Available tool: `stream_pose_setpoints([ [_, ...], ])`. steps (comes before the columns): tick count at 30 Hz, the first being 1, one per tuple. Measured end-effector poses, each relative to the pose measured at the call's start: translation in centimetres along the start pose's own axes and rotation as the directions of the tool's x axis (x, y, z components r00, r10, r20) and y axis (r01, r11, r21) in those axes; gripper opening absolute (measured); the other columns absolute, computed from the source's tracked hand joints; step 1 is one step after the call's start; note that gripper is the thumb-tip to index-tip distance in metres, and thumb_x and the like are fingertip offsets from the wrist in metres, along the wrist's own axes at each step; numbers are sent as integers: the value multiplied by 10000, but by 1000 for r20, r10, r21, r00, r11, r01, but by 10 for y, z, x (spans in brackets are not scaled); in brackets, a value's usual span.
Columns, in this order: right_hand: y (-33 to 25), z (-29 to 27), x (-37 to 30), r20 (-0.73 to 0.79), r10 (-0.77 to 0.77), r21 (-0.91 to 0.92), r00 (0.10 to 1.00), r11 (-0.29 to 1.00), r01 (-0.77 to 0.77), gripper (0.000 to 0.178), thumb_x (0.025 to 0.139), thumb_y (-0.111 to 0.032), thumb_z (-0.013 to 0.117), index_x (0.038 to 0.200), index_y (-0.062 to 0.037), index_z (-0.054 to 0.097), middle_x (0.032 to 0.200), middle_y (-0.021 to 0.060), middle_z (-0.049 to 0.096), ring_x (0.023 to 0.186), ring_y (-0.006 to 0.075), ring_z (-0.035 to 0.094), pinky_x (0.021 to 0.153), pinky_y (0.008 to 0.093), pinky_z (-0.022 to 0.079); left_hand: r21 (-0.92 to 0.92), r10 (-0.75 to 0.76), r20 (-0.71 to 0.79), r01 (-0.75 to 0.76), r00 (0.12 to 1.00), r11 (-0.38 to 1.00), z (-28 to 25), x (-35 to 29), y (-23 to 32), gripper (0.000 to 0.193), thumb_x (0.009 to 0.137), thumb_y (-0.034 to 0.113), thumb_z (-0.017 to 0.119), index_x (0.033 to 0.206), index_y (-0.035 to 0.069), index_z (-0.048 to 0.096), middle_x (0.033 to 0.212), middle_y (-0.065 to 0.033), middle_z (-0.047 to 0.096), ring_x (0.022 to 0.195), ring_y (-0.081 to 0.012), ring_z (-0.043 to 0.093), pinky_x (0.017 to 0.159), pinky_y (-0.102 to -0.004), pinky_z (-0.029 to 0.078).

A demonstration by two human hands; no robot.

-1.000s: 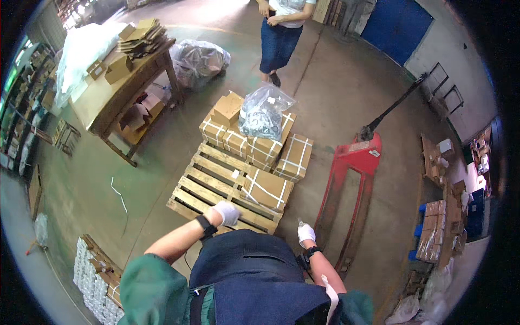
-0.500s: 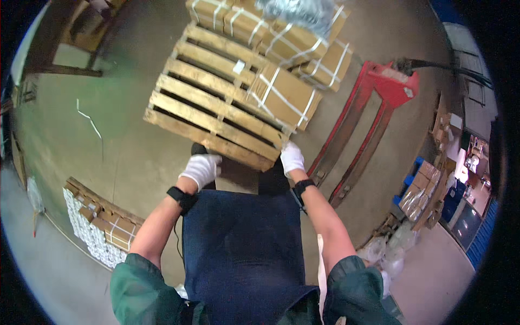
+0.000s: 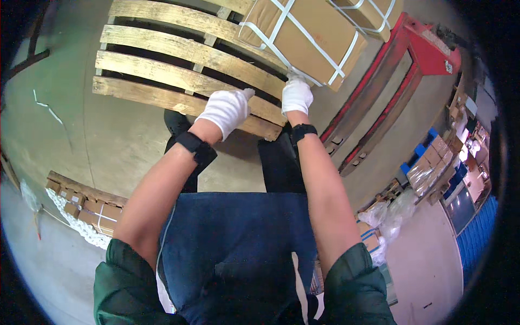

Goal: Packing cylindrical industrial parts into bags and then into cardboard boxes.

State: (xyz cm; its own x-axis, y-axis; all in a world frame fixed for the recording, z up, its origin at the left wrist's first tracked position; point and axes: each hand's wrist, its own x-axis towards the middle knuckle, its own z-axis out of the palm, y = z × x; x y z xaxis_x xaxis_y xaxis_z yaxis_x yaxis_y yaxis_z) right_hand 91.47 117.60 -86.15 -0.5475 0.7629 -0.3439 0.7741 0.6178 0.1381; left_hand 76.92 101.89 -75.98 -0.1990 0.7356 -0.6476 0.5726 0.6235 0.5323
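Both of my hands wear white gloves. My right hand point(image 3: 297, 97) is at the near corner of a strapped cardboard box point(image 3: 317, 40), fingers closed at its lower edge where the white strap runs; the fingertips are partly hidden. The box lies flat on the right side of a wooden pallet point(image 3: 146, 65). Over the pallet's near boards hovers my left hand point(image 3: 226, 111), its fingers loosely stretched toward the right hand and nothing visible in them.
A red pallet jack point(image 3: 428, 54) stands to the right, forks pointing toward me. Behind the first box is another strapped box point(image 3: 374, 16). At lower left, cartons point(image 3: 100, 214) sit beside a wooden edge. Wrapped cartons point(image 3: 430, 168) and clear plastic point(image 3: 387, 219) lie at right.
The pallet and boxes appear closer and larger as I lean in. My right hand has gone from the pallet's corner to the box's corner; my left has moved right over the boards.
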Motion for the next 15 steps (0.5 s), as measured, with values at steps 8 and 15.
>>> stream_pose_setpoints([
  [8,-17,-9,-4,-67,-243,39,968,969,246,213,847,-190,491,864,-78,672,805,142,670,711,324,655,590,457,524,286,59,-168,-8,984,958,13,83,13,281,891,118,444,1139,53,557,777,-155,671,703,-300,665,560,-409,513],
  [15,31,-21,-10,-77,-175,106,982,977,182,133,799,-217,557,834,-122,642,743,101,634,632,278,647,536,394,530,303,18,-120,19,993,953,28,108,6,269,948,207,387,1043,91,610,922,-151,675,770,-277,679,596,-387,533],
])
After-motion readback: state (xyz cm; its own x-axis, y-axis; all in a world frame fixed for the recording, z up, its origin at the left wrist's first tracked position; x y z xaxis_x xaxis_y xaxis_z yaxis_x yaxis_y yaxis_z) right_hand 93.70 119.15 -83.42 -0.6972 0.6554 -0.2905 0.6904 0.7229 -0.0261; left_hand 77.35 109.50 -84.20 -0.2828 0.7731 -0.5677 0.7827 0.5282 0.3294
